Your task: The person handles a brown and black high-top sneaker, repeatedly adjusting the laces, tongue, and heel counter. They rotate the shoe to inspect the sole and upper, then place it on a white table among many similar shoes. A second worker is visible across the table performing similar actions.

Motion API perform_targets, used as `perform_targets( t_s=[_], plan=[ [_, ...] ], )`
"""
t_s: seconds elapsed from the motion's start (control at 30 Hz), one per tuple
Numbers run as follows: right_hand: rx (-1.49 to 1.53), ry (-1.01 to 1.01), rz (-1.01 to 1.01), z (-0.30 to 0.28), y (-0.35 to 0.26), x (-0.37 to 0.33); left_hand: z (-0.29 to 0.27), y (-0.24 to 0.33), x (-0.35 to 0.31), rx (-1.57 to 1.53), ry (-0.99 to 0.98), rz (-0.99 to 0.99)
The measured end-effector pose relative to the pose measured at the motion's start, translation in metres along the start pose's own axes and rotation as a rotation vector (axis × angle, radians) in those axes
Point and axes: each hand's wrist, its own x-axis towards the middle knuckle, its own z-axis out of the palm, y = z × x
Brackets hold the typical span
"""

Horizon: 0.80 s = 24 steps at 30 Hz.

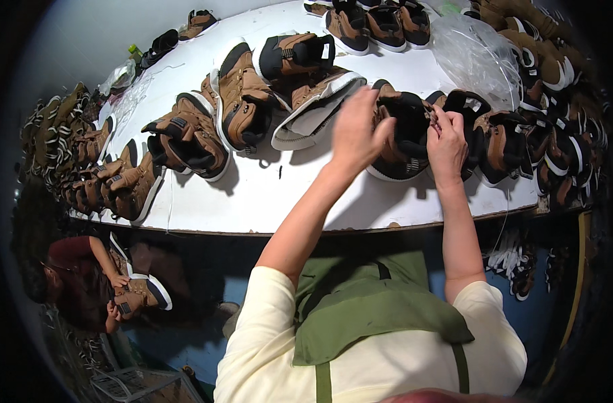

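A brown and black high-top shoe (402, 158) with a white sole stands on the table in front of me, its dark opening facing up. Over its left side is my left hand (360, 131), slightly blurred, with fingers stretched out and the thumb apart, holding nothing. My right hand (447, 142) is closed in a pinch at the right edge of the shoe's opening; the fingertips partly hide what they grip. Just left of my left hand, another shoe lies tipped over, its pale sole (313, 121) turned up.
More brown shoes (243, 107) stand left on the white table (253, 201), with others piled at both ends. Clear plastic bags (478, 57) lie at the back right. A seated person (78, 275) at lower left holds a shoe (140, 295). A wire crate (145, 384) is below.
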Motion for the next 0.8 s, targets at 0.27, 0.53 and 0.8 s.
perform_targets(
  t_s=[0.27, 0.53, 0.8],
  plan=[
    [0.588, -0.05, -0.248, -0.01, -0.079, -0.025, -0.071, -0.091, -0.015, 0.618, -0.324, -0.193],
    [1.222, -0.45, 0.433, 0.015, -0.068, -0.057, -0.164, -0.045, -0.005, 0.476, 0.056, -0.088],
    [1.251, -0.419, 0.448, 0.011, -0.069, -0.048, -0.3, 0.002, -0.093, 0.448, 0.257, 0.123]
  ],
)
